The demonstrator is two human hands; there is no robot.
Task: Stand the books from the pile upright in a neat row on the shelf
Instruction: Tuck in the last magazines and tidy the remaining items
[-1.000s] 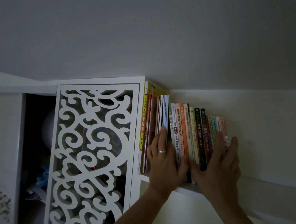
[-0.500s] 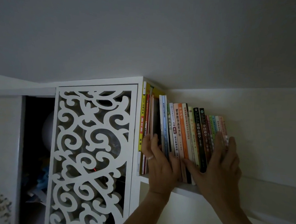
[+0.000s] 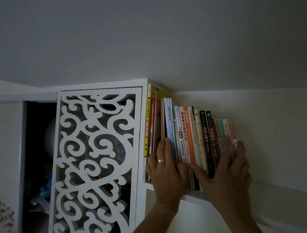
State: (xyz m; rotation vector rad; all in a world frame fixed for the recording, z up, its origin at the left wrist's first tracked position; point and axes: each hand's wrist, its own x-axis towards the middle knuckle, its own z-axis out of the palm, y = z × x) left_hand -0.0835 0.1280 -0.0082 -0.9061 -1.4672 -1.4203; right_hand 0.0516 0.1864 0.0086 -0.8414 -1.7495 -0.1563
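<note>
A dim view looks up at a white shelf point(image 3: 193, 196) set high on a pale wall, close under the ceiling. A row of books point(image 3: 192, 138) stands on the shelf with spines facing out.

Left of the row, touching its first book, stands a white cabinet point(image 3: 141, 133). Its door point(image 3: 95, 158) is cut through with a pattern of swirling scrolls. Left of the door is a dark open compartment, its contents too dim to make out.

The books nearest the cabinet are tall: a yellow book point(image 3: 147, 126), then a red one. To the right of these a narrow dark gap opens, followed by several thin pale-blue books. The books beyond the gap lean slightly, their tops tilted toward the cabinet. The spines there turn orange, cream, black, and finally pink and green at the far right end.

The left hand point(image 3: 166, 170), wearing a ring point(image 3: 161, 160), lies flat against the lower spines of the thin books beside the gap. Its fingers are straight and held together, pointing up.

The right hand point(image 3: 229, 173) presses against the right end of the row. Its fingers are straight and slightly spread over the pink and green spines, with the thumb stretched left across the black and cream ones.
</note>
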